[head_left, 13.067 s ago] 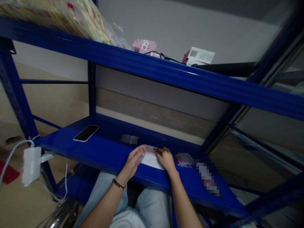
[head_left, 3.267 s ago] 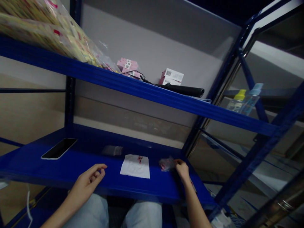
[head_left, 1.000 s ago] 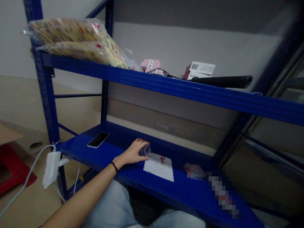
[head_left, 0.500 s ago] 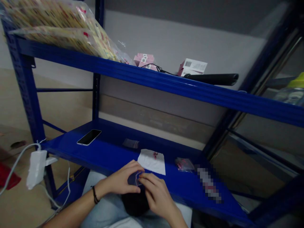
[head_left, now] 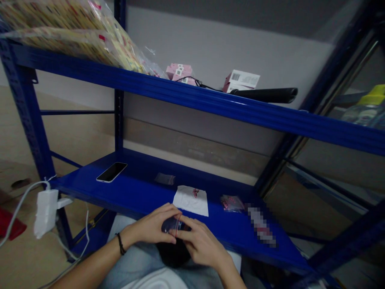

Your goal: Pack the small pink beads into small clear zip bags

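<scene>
Between my two hands, over my lap, is a small clear zip bag (head_left: 172,225) with a red line along its mouth. My left hand (head_left: 156,224) curves around its left side, thumb below and fingers above. The fingers of my right hand (head_left: 200,240) grip the bag at its red-lined edge. Just beyond the hands a white paper (head_left: 189,200) lies on the blue shelf, with a few small dark-pink pieces (head_left: 195,193) on it. To the right rests a clear bag of pink pieces (head_left: 231,203). Another flat clear zip bag (head_left: 165,179) lies behind, to the left.
A phone (head_left: 112,172) lies on the left of the lower blue shelf (head_left: 138,196). A white power adapter (head_left: 46,212) with cables hangs at the left post. The upper shelf holds bulging plastic bags (head_left: 69,36), pink boxes (head_left: 180,73), a white-topped box (head_left: 242,80) and a black rod (head_left: 266,94).
My right fingers have spread along the bag's mouth, and its red line now shows more upright between the hands. The whole view has shifted slightly.
</scene>
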The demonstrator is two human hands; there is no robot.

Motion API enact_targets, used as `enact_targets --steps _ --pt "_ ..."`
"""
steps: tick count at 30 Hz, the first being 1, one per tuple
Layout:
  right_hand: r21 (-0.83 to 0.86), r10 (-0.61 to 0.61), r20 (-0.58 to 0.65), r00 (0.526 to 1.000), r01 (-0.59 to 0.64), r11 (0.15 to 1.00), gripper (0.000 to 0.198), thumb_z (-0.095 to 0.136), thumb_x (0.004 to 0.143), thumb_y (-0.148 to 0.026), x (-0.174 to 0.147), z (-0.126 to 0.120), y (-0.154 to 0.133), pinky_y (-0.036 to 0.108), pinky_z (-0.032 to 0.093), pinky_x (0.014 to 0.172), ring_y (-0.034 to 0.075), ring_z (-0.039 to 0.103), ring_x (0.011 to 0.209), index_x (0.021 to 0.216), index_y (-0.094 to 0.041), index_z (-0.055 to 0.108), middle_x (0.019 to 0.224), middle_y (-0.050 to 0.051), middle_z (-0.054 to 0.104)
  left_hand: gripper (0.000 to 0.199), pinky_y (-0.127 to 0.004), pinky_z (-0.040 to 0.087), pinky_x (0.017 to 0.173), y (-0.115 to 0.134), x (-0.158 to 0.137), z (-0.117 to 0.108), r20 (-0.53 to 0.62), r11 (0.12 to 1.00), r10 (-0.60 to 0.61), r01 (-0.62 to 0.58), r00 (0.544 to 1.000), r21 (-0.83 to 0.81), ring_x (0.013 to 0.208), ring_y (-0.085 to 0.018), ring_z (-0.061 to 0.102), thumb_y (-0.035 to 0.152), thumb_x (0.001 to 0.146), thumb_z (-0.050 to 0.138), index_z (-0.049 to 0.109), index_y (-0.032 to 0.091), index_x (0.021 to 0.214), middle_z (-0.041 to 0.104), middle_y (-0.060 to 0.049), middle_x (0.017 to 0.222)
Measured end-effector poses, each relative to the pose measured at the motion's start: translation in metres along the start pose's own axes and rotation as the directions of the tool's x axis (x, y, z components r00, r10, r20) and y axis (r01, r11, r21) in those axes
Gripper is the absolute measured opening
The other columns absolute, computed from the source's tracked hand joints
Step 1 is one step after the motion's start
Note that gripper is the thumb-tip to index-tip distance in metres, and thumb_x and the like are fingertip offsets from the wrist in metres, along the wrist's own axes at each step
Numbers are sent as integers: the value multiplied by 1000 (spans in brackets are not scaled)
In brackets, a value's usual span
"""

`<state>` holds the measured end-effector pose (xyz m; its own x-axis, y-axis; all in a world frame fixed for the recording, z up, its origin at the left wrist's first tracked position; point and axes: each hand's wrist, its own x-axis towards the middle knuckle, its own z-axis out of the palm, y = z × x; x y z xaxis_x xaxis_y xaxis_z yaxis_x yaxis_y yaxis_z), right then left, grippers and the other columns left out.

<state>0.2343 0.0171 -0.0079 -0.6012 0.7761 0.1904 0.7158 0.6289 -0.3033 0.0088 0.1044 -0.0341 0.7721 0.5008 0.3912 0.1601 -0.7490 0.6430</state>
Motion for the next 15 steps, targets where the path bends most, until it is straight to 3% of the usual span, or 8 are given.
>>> enact_targets --steps 4,7,9,11,13,15 --pt "156 -24 -74 997 35 987 49 54 83 -11 -1 -1 3 31 41 106 21 50 129 126 -34 63 148 0 45 60 -37 43 99 2 3 3 -44 999 -43 42 998 -24 113 -27 54 41 72 82 60 25 125 60 -7 119" --pt "259 71 -287 955 6 966 28 50 90 -17 4 1 23 30 44 101 19 57 118 110 -24 68 131 5 60 49 -36 42 99 -3 6 3 -102 996 -88 85 991 -27 112 -26 54 38 76 78 61 25 121 60 -6 117" --pt "241 218 -459 861 -116 964 23 44 94 -19 11 3 49 30 46 93 19 61 105 101 -20 66 110 7 67 47 -36 42 98 -8 10 3 -163 993 -116 113 980 -24 112 -26 54 37 79 76 61 25 122 60 -6 118" --pt "186 348 -548 761 -294 937 22 43 93 -19 21 4 80 29 46 84 19 63 91 95 -18 65 94 7 67 48 -37 42 98 -15 16 4 -215 989 -147 145 966 -26 111 -26 54 37 79 75 60 25 123 60 -7 119" --pt "138 432 -540 722 -430 892 21 45 90 -17 32 6 109 27 45 78 20 63 85 91 -18 65 88 7 67 50 -38 42 97 -21 25 6 -257 983 -184 178 949 -50 110 -26 55 37 79 75 60 25 124 60 -7 120" --pt "114 485 -497 719 -500 859 20 46 88 -15 43 9 130 25 44 75 19 63 83 88 -18 66 87 7 68 50 -37 43 97 -27 36 10 -292 974 -221 195 931 -115 110 -27 56 37 78 75 60 25 124 60 -8 121"
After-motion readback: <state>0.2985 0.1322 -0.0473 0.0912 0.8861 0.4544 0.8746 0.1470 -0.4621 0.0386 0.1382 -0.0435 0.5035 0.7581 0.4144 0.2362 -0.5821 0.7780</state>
